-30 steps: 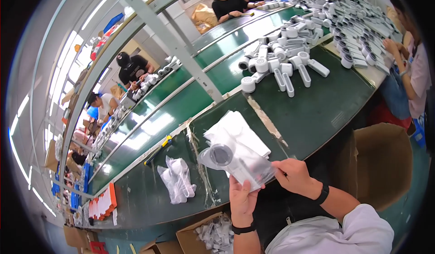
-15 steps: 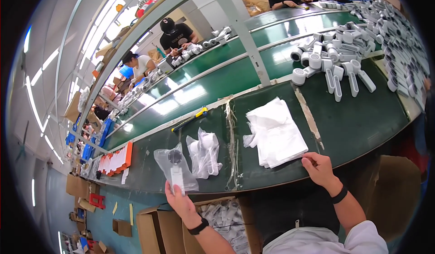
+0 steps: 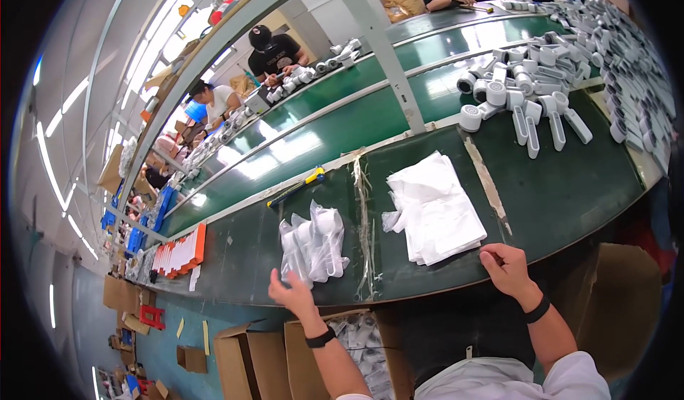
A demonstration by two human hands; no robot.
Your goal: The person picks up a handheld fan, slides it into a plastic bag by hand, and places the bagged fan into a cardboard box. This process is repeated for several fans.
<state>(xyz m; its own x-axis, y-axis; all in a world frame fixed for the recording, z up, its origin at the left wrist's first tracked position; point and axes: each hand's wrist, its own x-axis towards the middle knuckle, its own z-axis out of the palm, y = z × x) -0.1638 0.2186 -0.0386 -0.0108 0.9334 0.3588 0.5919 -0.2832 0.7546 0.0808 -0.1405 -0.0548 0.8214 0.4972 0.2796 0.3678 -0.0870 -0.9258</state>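
Two clear plastic bags, each with a white round-headed, long-handled device inside, lie side by side on the dark green bench; one is the right bagged device (image 3: 328,239), the other the left bagged device (image 3: 296,247). My left hand (image 3: 294,296) is just in front of the left one, fingers spread and nothing in them. A stack of thin white plastic bags (image 3: 438,211) lies on the bench to the right. At its near right corner is my right hand (image 3: 507,270), with thumb and fingers curled together. Whatever they may pinch is too small to make out.
A heap of unbagged white devices (image 3: 527,79) covers the far right. A yellow-and-black utility knife (image 3: 298,186) lies behind the bagged devices. An orange box of white strips (image 3: 178,250) stands left. Below the bench edge, a carton (image 3: 360,343) holds bagged devices. Co-workers sit across the conveyor (image 3: 285,150).
My left hand has let go of the bagged device, which now lies beside the other one. The left hand's fingers have opened. My right hand has hardly moved.
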